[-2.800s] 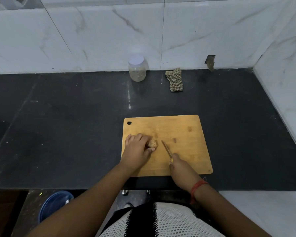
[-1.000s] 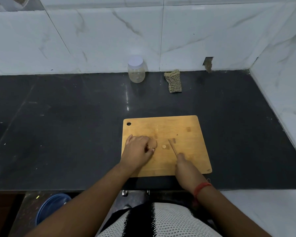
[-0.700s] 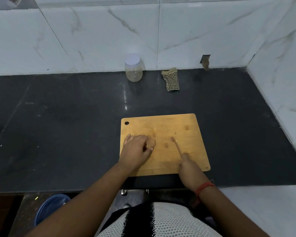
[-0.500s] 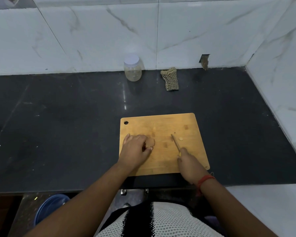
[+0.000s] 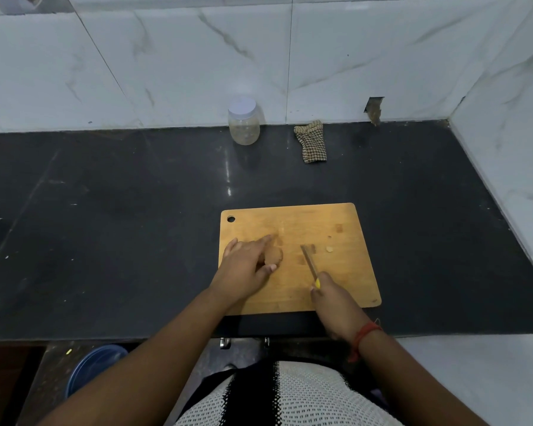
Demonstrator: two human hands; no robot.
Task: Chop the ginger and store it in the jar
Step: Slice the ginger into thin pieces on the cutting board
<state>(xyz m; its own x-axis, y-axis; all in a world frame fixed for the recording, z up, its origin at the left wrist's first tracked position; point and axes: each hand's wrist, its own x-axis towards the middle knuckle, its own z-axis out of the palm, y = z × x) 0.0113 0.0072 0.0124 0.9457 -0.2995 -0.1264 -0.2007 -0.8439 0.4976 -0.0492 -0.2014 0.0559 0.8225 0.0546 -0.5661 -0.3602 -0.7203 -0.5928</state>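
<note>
Countertop (image 5: 105,210) is carrying a lidded jar (image 5: 243,126) and checked cloth (image 5: 311,142) near the wall, well apart from your cutting board (image 5: 336,272). Your left hand (image 5: 243,265) is holding the ginger (image 5: 274,256) there, forefinger extended; your right hand (image 5: 336,299) is gripping the knife (image 5: 310,262), blade pointing away-left, two slices (image 5: 329,249) lying beside it.

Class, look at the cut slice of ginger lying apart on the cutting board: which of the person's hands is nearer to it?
Right. The right hand, gripping the knife, sits just below-left of the ginger slice; the left hand holds the ginger piece farther left.
</note>
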